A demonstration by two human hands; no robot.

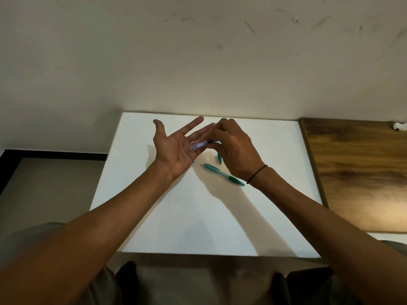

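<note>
My left hand (pixel 176 146) is held palm up over the white table (pixel 198 216), fingers spread straight. A blurred blue pen (pixel 201 145) lies across its fingers. My right hand (pixel 233 150) pinches the pen's right end with curled fingers. Below it a green pen (pixel 223 174) lies flat on the table. A second green pen (pixel 219 158) shows only partly under my right hand. A small blue bit (pixel 193 161) peeks out beneath my left palm.
A wooden tabletop (pixel 356 172) adjoins the white table on the right, with a small white object (pixel 399 126) at its far corner. A scuffed wall (pixel 198 62) stands right behind the table. The floor (pixel 48 183) lies to the left.
</note>
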